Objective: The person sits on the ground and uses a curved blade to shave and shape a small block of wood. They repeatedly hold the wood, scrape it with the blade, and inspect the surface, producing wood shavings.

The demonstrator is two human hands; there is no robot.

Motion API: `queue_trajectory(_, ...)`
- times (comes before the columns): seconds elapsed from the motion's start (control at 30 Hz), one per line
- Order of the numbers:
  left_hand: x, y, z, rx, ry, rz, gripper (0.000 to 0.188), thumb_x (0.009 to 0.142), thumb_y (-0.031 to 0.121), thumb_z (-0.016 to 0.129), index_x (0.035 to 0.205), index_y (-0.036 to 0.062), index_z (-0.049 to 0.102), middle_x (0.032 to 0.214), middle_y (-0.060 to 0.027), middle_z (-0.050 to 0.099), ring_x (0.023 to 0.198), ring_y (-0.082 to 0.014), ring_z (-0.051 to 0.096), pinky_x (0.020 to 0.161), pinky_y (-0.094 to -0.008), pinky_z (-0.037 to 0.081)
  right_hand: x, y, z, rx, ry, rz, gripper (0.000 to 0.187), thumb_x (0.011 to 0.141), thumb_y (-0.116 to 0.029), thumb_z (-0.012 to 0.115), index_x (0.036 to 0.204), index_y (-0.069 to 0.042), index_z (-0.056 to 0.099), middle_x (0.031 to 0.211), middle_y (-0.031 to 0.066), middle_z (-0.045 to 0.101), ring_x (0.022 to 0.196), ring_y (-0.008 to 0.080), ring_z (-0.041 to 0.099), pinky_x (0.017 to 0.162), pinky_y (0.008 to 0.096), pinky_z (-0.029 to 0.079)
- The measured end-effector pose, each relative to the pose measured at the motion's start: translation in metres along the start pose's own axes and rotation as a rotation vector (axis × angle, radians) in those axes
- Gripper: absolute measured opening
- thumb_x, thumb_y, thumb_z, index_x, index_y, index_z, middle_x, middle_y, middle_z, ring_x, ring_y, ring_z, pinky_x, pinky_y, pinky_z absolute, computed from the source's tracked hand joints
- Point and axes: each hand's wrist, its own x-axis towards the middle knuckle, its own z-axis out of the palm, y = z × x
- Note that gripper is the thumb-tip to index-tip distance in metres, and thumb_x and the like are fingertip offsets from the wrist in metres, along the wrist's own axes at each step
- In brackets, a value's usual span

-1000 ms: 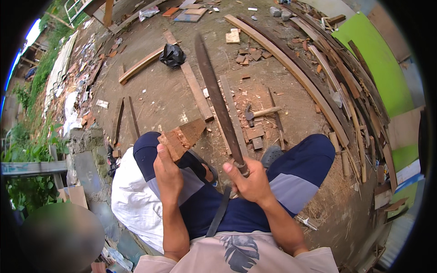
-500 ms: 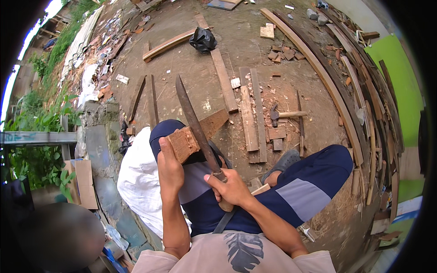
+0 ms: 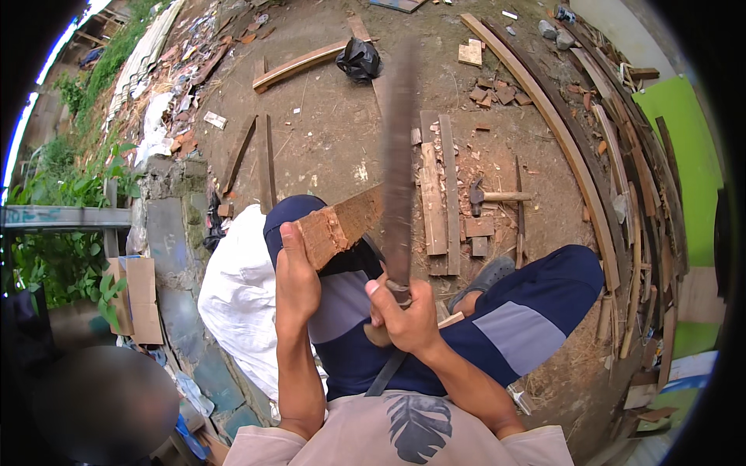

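Gripping a long knife (image 3: 398,233) in the right hand (image 3: 407,312), with fingers wrapped round the handle (image 3: 378,335) and the blade (image 3: 400,132) pointing away. Holding a notched block of wood (image 3: 330,234) by its near end in the left hand (image 3: 298,279), above the left leg (image 3: 338,303), with thumb against the wood and other fingers mostly hidden. Sitting beside a white cloth (image 3: 241,303), with a hammer (image 3: 501,196) and planks (image 3: 433,202) on the ground (image 3: 326,140) ahead.
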Motion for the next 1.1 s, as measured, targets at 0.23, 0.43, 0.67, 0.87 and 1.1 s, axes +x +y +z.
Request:
queue_trajectory(0.23, -0.005, 0.001, 0.004, -0.005, -0.011, 0.02, 0.089, 0.108, 0.062, 0.013, 0.116, -0.0076, 0.067, 0.104, -0.0169, 0.072, 0.098, -0.0235, 0.062, 0.093, -0.035, 0.045, -0.004, 0.009, 0.008, -0.141, -0.023, 0.106, 0.032, 0.1, -0.023, 0.065, 0.075, -0.004, 0.058, 0.058, -0.0001, 0.056, 0.05, 0.0077, 0.053, 0.047, 0.0272, 0.042)
queue_trajectory(0.43, -0.007, 0.016, 0.008, 0.118, -0.015, -0.016, 0.09, 0.108, 0.063, 0.012, 0.117, -0.0074, 0.067, 0.105, -0.017, 0.072, 0.098, -0.0232, 0.063, 0.094, -0.0353, 0.045, 0.001, 0.025, 0.002, -0.158, -0.09, 0.319, 0.031, 0.096, -0.025, 0.07, 0.079, 0.0, 0.062, 0.062, 0.0033, 0.055, 0.06, 0.0115, 0.053, 0.059, 0.032, 0.043)
queue_trajectory(0.67, -0.003, 0.008, 0.009, 0.04, -0.109, 0.021, 0.091, 0.108, 0.064, 0.011, 0.115, -0.0075, 0.067, 0.102, -0.016, 0.071, 0.096, -0.0233, 0.062, 0.093, -0.036, 0.045, -0.014, -0.003, -0.003, 0.181, 0.133, 0.165, 0.028, 0.096, -0.023, 0.07, 0.083, 0.0, 0.063, 0.063, 0.0043, 0.058, 0.063, 0.0112, 0.058, 0.061, 0.0332, 0.048)
queue_trajectory(0.87, -0.004, 0.001, 0.007, 0.017, -0.087, 0.004, 0.09, 0.107, 0.065, 0.012, 0.114, -0.0071, 0.066, 0.101, -0.0154, 0.07, 0.094, -0.0228, 0.061, 0.093, -0.0354, 0.045, -0.012, -0.002, 0.0, -0.089, 0.095, 0.132, 0.03, 0.098, -0.023, 0.068, 0.078, -0.003, 0.06, 0.058, 0.0001, 0.057, 0.048, 0.0084, 0.052, 0.046, 0.0288, 0.041)
queue_trajectory(1.1, -0.003, 0.001, 0.012, 0.031, -0.071, 0.026, 0.09, 0.107, 0.065, 0.013, 0.118, -0.007, 0.065, 0.106, -0.015, 0.07, 0.099, -0.022, 0.061, 0.094, -0.0347, 0.044, -0.017, 0.015, -0.009, -0.125, -0.045, 0.191, 0.029, 0.099, -0.022, 0.067, 0.078, -0.004, 0.058, 0.058, -0.0004, 0.056, 0.049, 0.0076, 0.053, 0.046, 0.0269, 0.041)
